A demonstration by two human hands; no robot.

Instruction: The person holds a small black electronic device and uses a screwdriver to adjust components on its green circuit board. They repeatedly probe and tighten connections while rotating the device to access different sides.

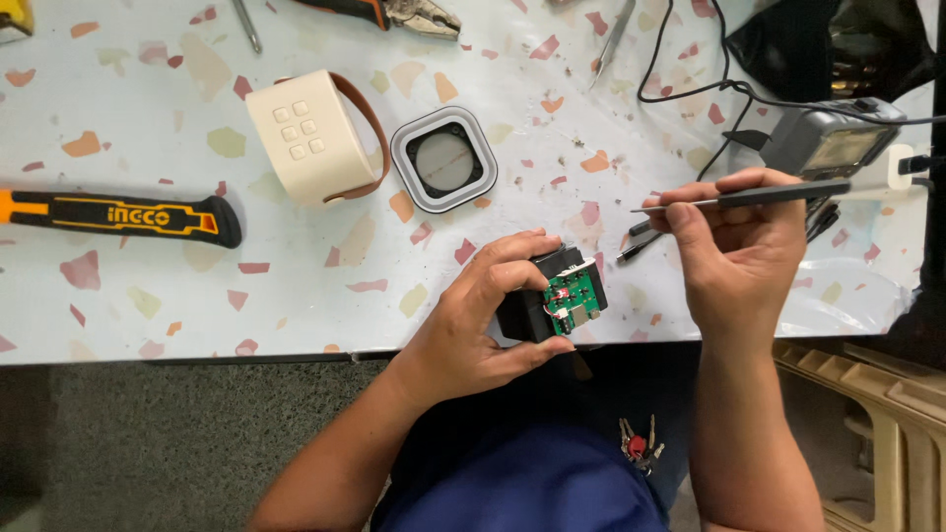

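Gripping a small black module (537, 300) with a green circuit board (574, 296) on its exposed face, the left hand (473, 325) is closed around the block, fingers curled over the top and thumb pressed beneath. The module is held at the near table edge, at about 6 o'clock from the square grey speaker frame (443, 160). A slim pair of tweezers (749, 196) is pinched between thumb and fingers of the right hand (739, 241), with the tips pointing toward 9 o'clock and kept apart from the board, at roughly 1 o'clock from it.

The step in hand is judged to be work on the opened-up electronics: the board is presented face-up and the tool is poised but not yet applied. For the next move, the tips would need to be brought down toward 7 o'clock onto a chosen part of the board, with the module kept steady.

As for containers, the cream shell with a brown strap (315, 133) is seen lying at 10 o'clock from the frame; whether anything is left inside cannot be told. The frame is seen to hold a round disc. A hammer handle (123, 215) lies at 9 o'clock, pliers (409, 15) at 12 o'clock, on the speckled table (296, 286).
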